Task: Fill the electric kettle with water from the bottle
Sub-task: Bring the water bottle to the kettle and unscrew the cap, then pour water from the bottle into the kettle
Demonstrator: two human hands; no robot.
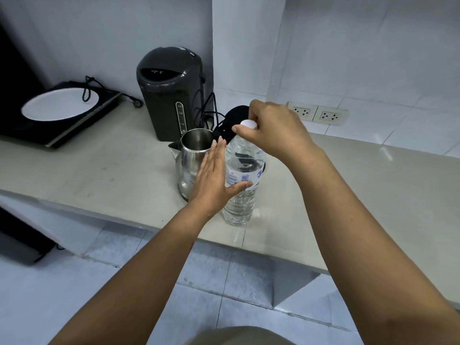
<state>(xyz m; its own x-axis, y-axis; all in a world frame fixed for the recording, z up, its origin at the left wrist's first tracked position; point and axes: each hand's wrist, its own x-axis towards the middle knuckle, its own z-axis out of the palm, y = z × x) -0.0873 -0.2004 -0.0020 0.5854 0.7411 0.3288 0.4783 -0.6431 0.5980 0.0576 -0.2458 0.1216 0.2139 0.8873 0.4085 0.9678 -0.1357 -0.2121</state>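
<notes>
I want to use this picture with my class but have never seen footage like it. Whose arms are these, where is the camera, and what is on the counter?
The camera sits on a person's head, looking down, so the arms are their own. The left hand steadies a clear water bottle standing on the counter. The right hand pinches its white cap, still on. Beside the bottle stands a steel electric kettle, lid open. Behind are a dark hot-water dispenser, a white plate on a black cooktop, and wall sockets.
</notes>
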